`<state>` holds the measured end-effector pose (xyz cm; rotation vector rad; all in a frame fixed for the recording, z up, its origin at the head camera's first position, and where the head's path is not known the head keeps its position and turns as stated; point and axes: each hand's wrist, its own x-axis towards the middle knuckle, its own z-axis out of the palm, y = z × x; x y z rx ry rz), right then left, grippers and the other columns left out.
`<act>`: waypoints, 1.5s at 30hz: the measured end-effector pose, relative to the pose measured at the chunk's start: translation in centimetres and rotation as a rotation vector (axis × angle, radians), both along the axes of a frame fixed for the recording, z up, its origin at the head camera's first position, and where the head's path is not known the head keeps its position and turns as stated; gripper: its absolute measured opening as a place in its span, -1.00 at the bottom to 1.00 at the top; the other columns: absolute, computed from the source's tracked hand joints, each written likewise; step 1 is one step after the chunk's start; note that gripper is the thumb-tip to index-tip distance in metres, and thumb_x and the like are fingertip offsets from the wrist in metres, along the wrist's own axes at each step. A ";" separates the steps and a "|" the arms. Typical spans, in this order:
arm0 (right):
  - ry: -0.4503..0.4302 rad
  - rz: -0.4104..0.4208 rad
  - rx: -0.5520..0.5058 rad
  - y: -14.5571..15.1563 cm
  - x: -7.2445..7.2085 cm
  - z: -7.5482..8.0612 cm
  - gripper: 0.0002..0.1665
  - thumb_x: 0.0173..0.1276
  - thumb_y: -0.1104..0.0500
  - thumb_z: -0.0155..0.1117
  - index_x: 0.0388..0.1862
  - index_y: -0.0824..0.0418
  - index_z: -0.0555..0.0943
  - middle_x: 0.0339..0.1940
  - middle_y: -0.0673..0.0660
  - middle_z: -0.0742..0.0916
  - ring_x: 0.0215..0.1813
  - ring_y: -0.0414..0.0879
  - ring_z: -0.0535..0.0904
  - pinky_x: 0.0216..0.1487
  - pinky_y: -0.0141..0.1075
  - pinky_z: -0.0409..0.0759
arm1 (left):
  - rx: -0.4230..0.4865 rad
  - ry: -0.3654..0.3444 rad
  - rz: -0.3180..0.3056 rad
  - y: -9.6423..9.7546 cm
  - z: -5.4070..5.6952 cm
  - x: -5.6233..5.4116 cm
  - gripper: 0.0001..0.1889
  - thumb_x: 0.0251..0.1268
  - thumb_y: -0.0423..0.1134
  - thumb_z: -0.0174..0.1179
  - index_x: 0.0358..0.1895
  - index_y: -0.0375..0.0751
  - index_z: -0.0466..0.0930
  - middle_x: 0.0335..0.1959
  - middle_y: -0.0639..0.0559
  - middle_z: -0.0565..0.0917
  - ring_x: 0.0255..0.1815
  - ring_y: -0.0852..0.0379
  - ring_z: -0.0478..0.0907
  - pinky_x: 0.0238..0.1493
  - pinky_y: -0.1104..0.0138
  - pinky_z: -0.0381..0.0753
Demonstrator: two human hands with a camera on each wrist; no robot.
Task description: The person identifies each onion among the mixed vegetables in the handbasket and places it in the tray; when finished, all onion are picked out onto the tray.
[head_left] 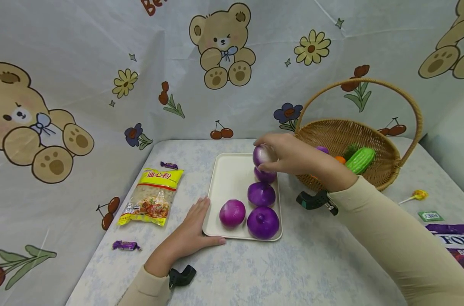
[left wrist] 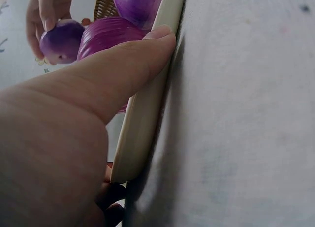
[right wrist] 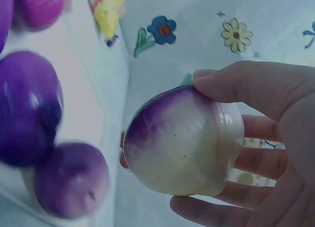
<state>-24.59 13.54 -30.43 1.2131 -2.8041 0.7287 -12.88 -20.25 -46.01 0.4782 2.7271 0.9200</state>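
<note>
My right hand (head_left: 289, 155) grips a purple-and-white turnip (right wrist: 182, 138) over the far right part of a cream tray (head_left: 232, 170), thumb on one side and fingers on the other. Below it on the tray sits another purple turnip (right wrist: 71, 180), partly covered in the head view. Two round, glossy dark purple vegetables (head_left: 261, 194) follow in a row towards the front, beside a magenta onion (head_left: 232, 213). At the tray's front left corner my left hand (head_left: 191, 227) rests with straight fingers along the side and its thumb (left wrist: 147, 49) against the front rim.
A wicker basket (head_left: 388, 170) with a tall handle stands right of the tray, holding a green bumpy vegetable (head_left: 362, 160) and other pieces. Left lie a yellow pasta bag (head_left: 152, 197) and purple wrapped candies (head_left: 126, 245). A lollipop (head_left: 419, 194), green packet (head_left: 431, 216) and purple package (head_left: 459, 246) lie right.
</note>
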 end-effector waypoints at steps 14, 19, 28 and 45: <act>-0.092 0.111 0.049 -6.6 -0.6 -4.5 -0.28 0.31 0.05 0.58 0.37 0.32 0.59 0.23 0.17 0.70 0.20 0.02 0.61 0.26 -0.09 0.56 | -0.003 0.015 -0.018 -0.2 0.0 -0.1 0.41 0.07 0.46 0.46 0.72 -0.30 -0.17 0.73 -0.13 -0.14 0.71 -0.02 -0.33 0.62 0.01 -0.20; -0.109 0.129 0.139 -7.8 -0.9 -5.9 -0.27 0.34 0.06 0.57 0.39 0.35 0.57 0.28 0.20 0.68 0.30 0.03 0.58 0.38 -0.11 0.47 | 0.008 0.002 -0.019 0.0 0.0 -0.1 0.41 0.07 0.46 0.46 0.73 -0.28 -0.19 0.73 -0.13 -0.16 0.71 -0.02 -0.34 0.62 0.00 -0.20; -0.147 0.150 0.208 -8.9 -0.7 -6.8 -0.31 0.38 0.11 0.50 0.43 0.34 0.57 0.34 0.24 0.65 0.41 0.07 0.51 0.45 -0.11 0.40 | 0.000 0.016 -0.021 -0.1 -0.2 -0.2 0.41 0.06 0.47 0.45 0.73 -0.29 -0.17 0.73 -0.12 -0.14 0.71 -0.02 -0.33 0.62 -0.01 -0.20; -0.137 0.158 0.231 -9.3 0.1 -6.0 -0.39 0.43 0.14 0.50 0.38 0.35 0.60 0.32 0.25 0.67 0.42 0.09 0.51 0.48 -0.14 0.36 | 0.005 0.002 -0.013 -0.1 0.1 0.1 0.42 0.05 0.47 0.47 0.73 -0.28 -0.19 0.74 -0.15 -0.17 0.71 -0.05 -0.35 0.62 -0.05 -0.19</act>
